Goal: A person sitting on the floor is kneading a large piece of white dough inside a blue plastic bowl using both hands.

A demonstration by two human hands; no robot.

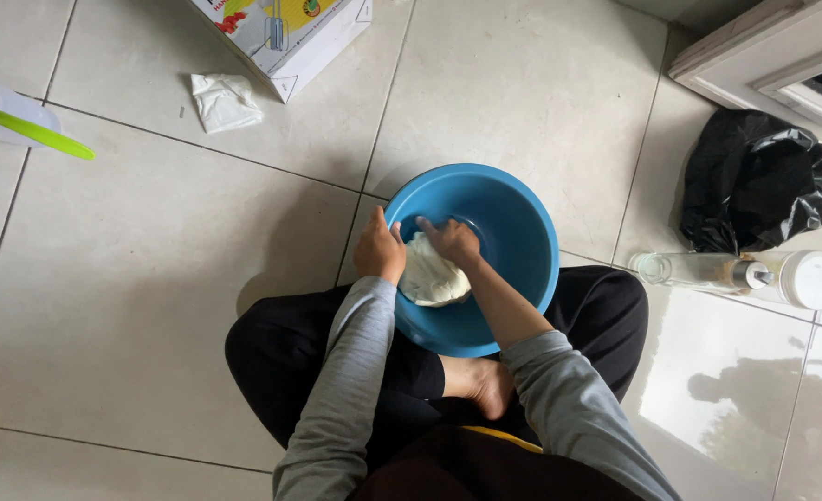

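A blue plastic bowl [513, 227] stands on the tiled floor in front of my crossed legs. A lump of white dough [429, 276] lies inside it. My left hand [378, 252] grips the bowl's near left rim. My right hand [452, 239] is closed as a fist and presses down on the top of the dough. Both arms wear grey sleeves. One bare foot shows below the bowl.
A black plastic bag [754, 181] lies at the right, with a clear bottle [694, 270] and a white-lidded container [810, 278] beside it. A cardboard box [285, 32] and crumpled white paper [225, 100] lie at the top. A green utensil [30, 128] rests at the left.
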